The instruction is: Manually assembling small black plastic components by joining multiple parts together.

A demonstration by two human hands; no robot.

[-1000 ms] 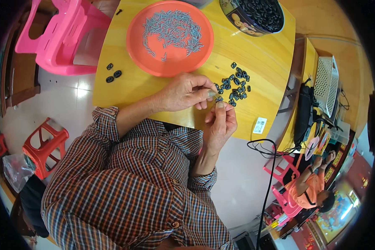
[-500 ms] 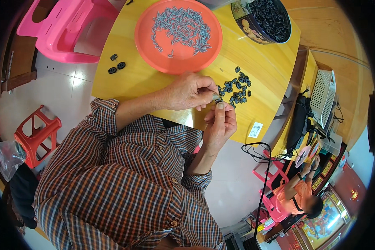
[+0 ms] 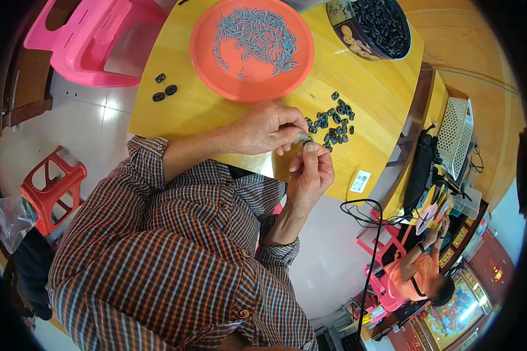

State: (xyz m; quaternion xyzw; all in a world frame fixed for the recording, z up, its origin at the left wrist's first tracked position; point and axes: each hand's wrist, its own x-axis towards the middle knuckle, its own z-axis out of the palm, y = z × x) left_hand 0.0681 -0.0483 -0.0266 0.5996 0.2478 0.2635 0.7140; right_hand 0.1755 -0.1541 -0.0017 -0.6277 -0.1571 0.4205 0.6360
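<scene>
Small black piece (image 3: 308,141) is sitting, partly hidden, between the pinched fingertips of the left hand (image 3: 266,130) and the right hand (image 3: 311,178), both nearly closed on it above the yellow tabletop (image 3: 375,117). Beyond, loose black parts (image 3: 336,119) are lying near an orange dish (image 3: 246,92) holding grey pins (image 3: 263,35), and a dark tub (image 3: 352,42) is standing farther back. Past the edges, a red stool (image 3: 74,174) and a pink chair (image 3: 88,55) are standing on pale tiles (image 3: 328,263), and a person (image 3: 413,272) is sitting far right.

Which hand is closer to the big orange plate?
Left. The left hand is just this side of the orange plate; the right hand is farther, lower in the picture and to the right.
</scene>
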